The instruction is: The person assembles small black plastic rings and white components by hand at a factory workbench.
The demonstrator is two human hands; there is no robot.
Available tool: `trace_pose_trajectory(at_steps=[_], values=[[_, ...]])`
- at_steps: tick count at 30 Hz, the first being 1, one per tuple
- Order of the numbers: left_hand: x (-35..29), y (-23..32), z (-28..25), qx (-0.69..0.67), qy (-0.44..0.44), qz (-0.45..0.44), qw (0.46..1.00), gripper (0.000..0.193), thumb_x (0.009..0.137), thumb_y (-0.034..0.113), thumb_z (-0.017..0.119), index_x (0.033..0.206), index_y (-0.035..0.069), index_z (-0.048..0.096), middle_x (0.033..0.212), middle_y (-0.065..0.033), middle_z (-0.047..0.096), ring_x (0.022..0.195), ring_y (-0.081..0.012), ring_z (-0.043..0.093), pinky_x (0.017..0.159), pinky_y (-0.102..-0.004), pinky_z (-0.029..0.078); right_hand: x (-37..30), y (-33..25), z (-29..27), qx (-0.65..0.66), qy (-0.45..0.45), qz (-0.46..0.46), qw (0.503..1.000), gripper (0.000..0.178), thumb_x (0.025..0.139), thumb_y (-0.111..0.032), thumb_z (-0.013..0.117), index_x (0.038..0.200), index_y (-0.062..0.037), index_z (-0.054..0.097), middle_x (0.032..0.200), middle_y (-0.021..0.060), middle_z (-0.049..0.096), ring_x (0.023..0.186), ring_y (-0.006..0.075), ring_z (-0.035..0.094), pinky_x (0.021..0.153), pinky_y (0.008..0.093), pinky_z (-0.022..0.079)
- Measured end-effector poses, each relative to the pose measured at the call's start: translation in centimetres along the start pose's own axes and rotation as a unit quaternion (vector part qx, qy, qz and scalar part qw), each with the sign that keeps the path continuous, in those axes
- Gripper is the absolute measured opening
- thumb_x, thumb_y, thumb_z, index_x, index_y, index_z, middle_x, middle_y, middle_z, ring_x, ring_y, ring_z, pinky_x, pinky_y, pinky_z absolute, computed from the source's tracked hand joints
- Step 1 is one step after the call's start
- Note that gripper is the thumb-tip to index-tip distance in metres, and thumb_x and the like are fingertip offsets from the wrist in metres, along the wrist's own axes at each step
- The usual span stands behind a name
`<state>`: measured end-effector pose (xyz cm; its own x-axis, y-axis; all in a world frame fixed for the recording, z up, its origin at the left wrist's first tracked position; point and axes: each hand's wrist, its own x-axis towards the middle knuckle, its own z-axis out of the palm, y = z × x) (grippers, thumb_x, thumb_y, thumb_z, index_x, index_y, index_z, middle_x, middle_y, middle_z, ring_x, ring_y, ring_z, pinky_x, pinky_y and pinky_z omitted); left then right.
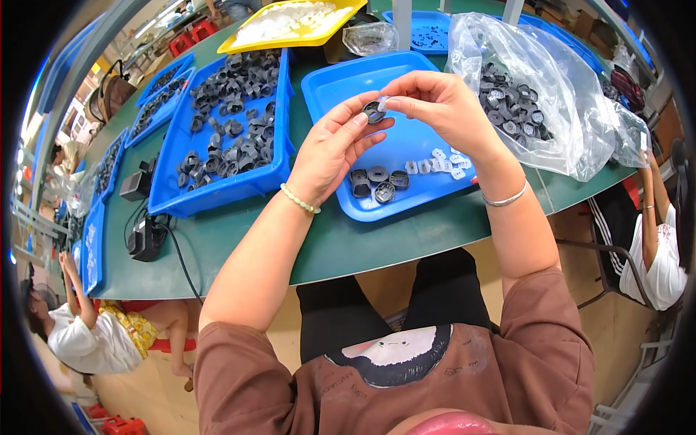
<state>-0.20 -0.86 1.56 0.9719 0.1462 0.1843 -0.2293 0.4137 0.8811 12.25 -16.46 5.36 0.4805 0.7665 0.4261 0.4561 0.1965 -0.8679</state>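
Note:
Over a shallow blue tray, my left hand grips a round black plastic part between thumb and fingers. Right beside it, my right hand pinches a small whitish translucent piece against that part. Whether the piece sits inside the black part, I cannot tell. Lower in the tray lie several black round parts on the left. A row of small white translucent pieces lies to their right.
A deep blue bin of black parts stands at left, a clear bag of similar parts at right. Behind is a yellow tray of white pieces. A black adapter with a cable lies at the left edge. People sit on both sides.

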Motion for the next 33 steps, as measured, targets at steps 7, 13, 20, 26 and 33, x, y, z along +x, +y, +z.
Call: trace_pose_trajectory(at_steps=[7, 13, 20, 26, 33], values=[[0.4, 0.0, -0.3, 0.007, 0.012, -0.008, 1.0, 0.034, 0.098, 0.014, 0.052, 0.13, 0.001, 0.051, 0.117, -0.0108, 0.061, 0.109, -0.0211, 0.061, 0.091, -0.0303, 0.052, -0.1, -0.2, 0.5, -0.042, 0.026, 0.034, 0.998, 0.013, 0.087, -0.011, 0.07, 0.093, 0.0002, 0.066, 0.086, 0.0005, 0.066, 0.081, 0.0048, 0.06, 0.073, 0.0196, 0.049], [0.0, 0.2, 0.1, 0.056, 0.035, 0.021, 0.998, 0.034, 0.096, 0.016, 0.058, 0.127, 0.003, 0.054, 0.117, -0.009, 0.062, 0.106, -0.0204, 0.063, 0.09, -0.0301, 0.053, -0.4, -0.7, 0.9, -0.04, 0.007, -0.001, 0.999, 0.012, 0.087, -0.01, 0.069, 0.091, 0.0002, 0.066, 0.083, 0.0005, 0.065, 0.077, 0.0048, 0.059, 0.07, 0.02, 0.049], [0.1, -0.2, -0.3, 0.09, -0.034, -0.027, 0.995, 0.031, 0.092, 0.011, 0.063, 0.121, 0.002, 0.057, 0.116, -0.0068, 0.062, 0.106, -0.0186, 0.062, 0.093, -0.0298, 0.051, -0.7, -1.1, 1.2, -0.022, -0.008, 0.013, 1.0, 0.011, 0.086, -0.01, 0.069, 0.09, 0.0004, 0.067, 0.078, 0.0, 0.064, 0.074, 0.0047, 0.058, 0.067, 0.0194, 0.048], [0.2, -1.0, -0.5, 0.121, 0.048, 0.074, 0.989, 0.033, 0.086, 0.002, 0.069, 0.116, -0.001, 0.057, 0.112, -0.007, 0.062, 0.106, -0.0156, 0.061, 0.092, -0.0269, 0.05, -0.6, -0.4, 0.7, -0.069, 0.035, 0.016, 0.997, 0.016, 0.087, -0.016, 0.07, 0.088, -0.0004, 0.067, 0.075, -0.0026, 0.061, 0.068, 0.0021, 0.051, 0.059, 0.0171, 0.041], [0.2, -0.8, -0.2, 0.154, 0.072, 0.083, 0.982, 0.041, 0.084, -0.001, 0.069, 0.123, -0.002, 0.057, 0.113, -0.0093, 0.065, 0.103, -0.0134, 0.062, 0.09, -0.0244, 0.051, -0.1, 0.5, 0.9, -0.067, 0.036, 0.09, 0.993, 0.019, 0.087, -0.02, 0.071, 0.086, -0.0015, 0.066, 0.075, -0.0033, 0.06, 0.068, 0.0008, 0.049, 0.057, 0.0171, 0.038]])
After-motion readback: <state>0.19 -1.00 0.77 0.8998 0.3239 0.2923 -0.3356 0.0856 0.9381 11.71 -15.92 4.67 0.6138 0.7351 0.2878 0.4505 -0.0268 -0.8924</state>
